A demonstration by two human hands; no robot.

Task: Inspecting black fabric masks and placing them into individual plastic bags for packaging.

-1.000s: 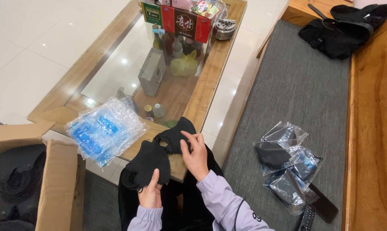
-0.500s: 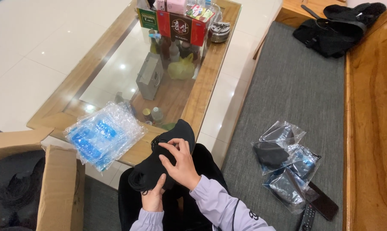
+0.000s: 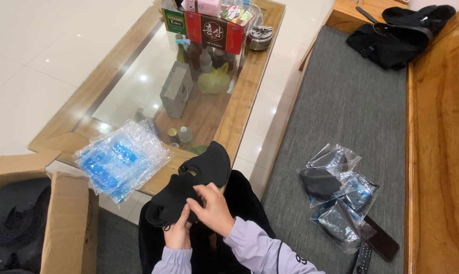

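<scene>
Left hand point(image 3: 178, 234) grips black fabric piece point(image 3: 189, 186) from below; right hand point(image 3: 213, 209) pinches its top, over the lap. Three bagged pieces point(image 3: 336, 195) on the grey cushion point(image 3: 351, 111) right of it look done. Flat bag stack point(image 3: 120, 158) on the surface point(image 3: 239, 109) and open carton point(image 3: 62, 218) left of it remain.

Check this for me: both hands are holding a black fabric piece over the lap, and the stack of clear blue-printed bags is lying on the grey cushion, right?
Not quite. The head view shows both hands, left and right, on the black fabric piece, but the stack of clear blue-printed bags lies on the glass-topped wooden table, not the grey cushion.
</scene>
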